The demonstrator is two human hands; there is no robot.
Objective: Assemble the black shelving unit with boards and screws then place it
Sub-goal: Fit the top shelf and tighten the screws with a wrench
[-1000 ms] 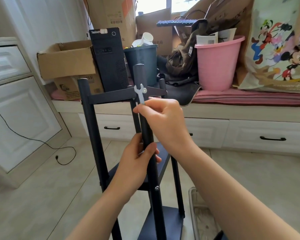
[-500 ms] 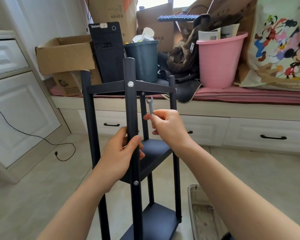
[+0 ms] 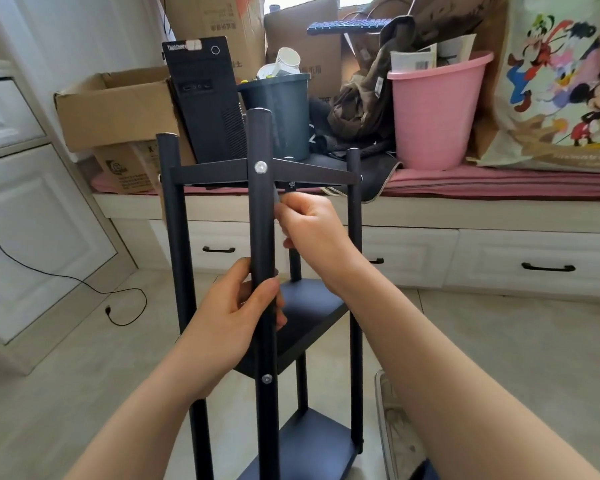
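My left hand (image 3: 229, 320) grips the near post (image 3: 262, 237) of the shelving unit (image 3: 312, 317) — rigid, light, smooth — while my right hand (image 3: 312, 230) pinches a small wrench (image 3: 276, 199) beside it.

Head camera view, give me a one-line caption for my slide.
Left hand steadies the black shelving unit's front post while the right hand works a small wrench under the top shelf.

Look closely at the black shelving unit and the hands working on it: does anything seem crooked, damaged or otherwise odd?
Nothing stands out. The shelving unit stands upright with its posts roughly parallel and its boards seated. The left hand grips the front post; the right hand pinches a small wrench behind it.
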